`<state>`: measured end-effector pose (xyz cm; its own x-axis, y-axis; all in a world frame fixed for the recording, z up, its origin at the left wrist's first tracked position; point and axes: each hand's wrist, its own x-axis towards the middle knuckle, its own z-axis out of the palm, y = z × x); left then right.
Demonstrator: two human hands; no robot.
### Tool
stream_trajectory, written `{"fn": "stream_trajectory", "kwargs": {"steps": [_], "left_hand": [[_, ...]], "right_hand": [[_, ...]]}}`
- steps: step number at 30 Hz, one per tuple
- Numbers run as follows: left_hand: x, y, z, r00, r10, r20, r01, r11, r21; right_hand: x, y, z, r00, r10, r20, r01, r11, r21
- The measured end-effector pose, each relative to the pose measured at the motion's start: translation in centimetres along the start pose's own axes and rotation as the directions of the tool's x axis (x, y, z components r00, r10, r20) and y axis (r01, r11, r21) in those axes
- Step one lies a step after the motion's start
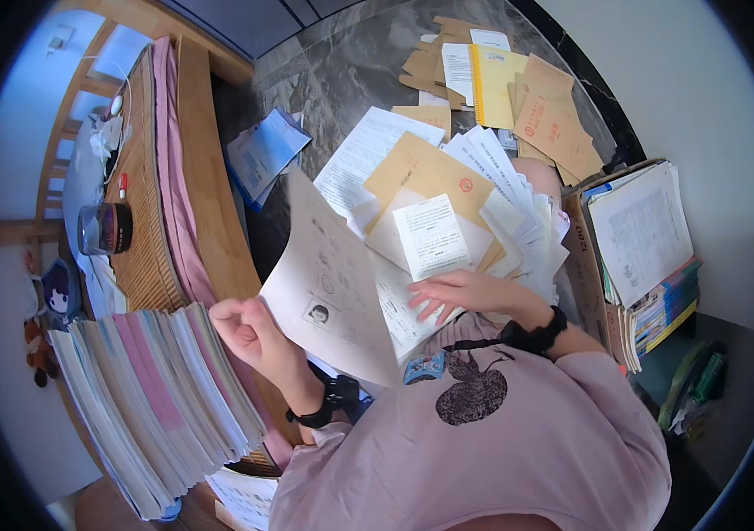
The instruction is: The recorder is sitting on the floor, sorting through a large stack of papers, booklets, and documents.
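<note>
My left hand (260, 341) pinches the left edge of a large white sheet of paper (324, 292), which stands up at a tilt on my left. A small portrait picture and stamp-like marks are printed on it. Fingers spread, my right hand (452, 292) rests on a printed sheet (399, 310) in my lap. Just beyond those fingers lies a small printed slip (432, 237). It overlaps a brown envelope (434, 168) with a red round mark. A fanned stack of white papers (532, 208) spreads to the right of the envelope.
On the dark marbled floor (342, 75) lie a blue folder (266, 155), a yellow spiral notebook (499, 87) and brown envelopes (558, 119). A cardboard box (585, 257) full of papers and books stands right. At left, a tall stack of books (156, 389) adjoins a wooden bed (209, 177).
</note>
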<state>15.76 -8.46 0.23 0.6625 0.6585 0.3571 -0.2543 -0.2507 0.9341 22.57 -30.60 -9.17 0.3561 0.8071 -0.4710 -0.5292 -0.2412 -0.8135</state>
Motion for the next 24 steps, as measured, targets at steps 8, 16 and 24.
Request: {"fn": "stream_trajectory", "kwargs": {"steps": [8,16,24], "left_hand": [[-1.9,-1.1,0.8,0.892,-0.167,0.420,0.341,0.858,-0.385],[0.0,-4.2,0.3,0.466,-0.512,0.722,0.513,0.821,0.250],[-2.8,-9.5,5.0,0.563,-0.381,0.734,0.453,0.885,0.112]], "right_hand": [[3.6,-0.9,-0.1,0.987,-0.118,-0.111,0.158,0.551,0.819],[-3.9,-3.3,-7.5,0.412,-0.406,-0.816,0.687,0.726,-0.014],[-7.5,-1.8,-7.0,0.412,-0.294,-0.862,0.649,0.759,0.052]]}}
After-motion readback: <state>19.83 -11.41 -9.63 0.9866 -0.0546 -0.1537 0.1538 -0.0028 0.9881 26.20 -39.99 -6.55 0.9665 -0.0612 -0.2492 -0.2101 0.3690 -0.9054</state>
